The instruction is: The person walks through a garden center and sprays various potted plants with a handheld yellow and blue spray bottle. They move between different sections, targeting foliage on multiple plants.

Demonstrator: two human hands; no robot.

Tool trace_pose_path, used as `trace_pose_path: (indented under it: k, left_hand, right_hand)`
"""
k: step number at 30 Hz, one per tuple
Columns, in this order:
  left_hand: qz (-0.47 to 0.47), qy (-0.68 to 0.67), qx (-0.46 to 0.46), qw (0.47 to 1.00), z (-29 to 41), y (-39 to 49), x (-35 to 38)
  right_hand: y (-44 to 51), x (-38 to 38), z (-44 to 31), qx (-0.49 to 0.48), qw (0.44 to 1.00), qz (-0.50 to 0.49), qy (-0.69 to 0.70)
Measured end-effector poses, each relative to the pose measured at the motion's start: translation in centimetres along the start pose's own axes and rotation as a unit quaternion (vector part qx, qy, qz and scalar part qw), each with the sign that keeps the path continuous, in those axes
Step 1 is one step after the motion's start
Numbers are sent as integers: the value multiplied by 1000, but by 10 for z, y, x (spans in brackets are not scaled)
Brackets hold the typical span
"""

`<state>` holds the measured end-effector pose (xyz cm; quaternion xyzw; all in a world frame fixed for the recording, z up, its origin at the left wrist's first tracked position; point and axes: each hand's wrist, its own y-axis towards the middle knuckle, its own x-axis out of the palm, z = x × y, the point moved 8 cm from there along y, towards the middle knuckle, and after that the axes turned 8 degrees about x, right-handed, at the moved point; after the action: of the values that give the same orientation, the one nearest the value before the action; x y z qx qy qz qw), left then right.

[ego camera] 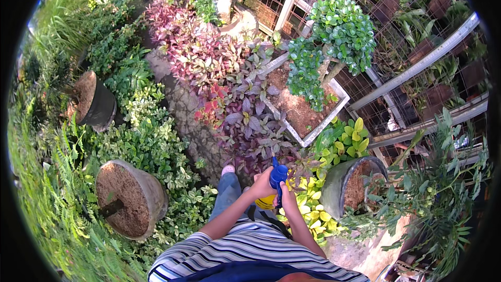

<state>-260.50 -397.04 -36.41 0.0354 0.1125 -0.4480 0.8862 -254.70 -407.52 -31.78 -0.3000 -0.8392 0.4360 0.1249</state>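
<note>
A pressure spray bottle with a yellow body (266, 202) and a blue head (278, 173) is held in front of my waist. Its narrow nozzle points away from me, toward dark purple-leaved plants (250, 125). My left hand (263, 184) wraps the left side of the blue head and partly hides the yellow body. On the other side, my right hand (288, 197) grips the dark blue handle. How the fingers sit on the trigger is hard to see. Just right of the bottle grow yellow-green leaves (309, 207).
A square concrete planter (297, 139) holds a small clipped tree (340, 27). A dark round pot (332, 192) stands at right, beside a wire-mesh rack (415, 62) of potted plants. Soil-filled pots (156, 199) stand left. A cracked paved path (184, 117) runs ahead between the plants.
</note>
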Motion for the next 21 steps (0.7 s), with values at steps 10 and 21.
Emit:
trace_pose_path:
  k: [10, 21]
  left_hand:
    - [69, 48, -19, 996, -8, -47, -8]
    - [61, 159, 1, 985, 37, -51, -82]
  right_hand:
    - [-4, 13, 25, -20, 993, -78, -88]
    - [-5, 58, 0, -56, 990, -122, -46]
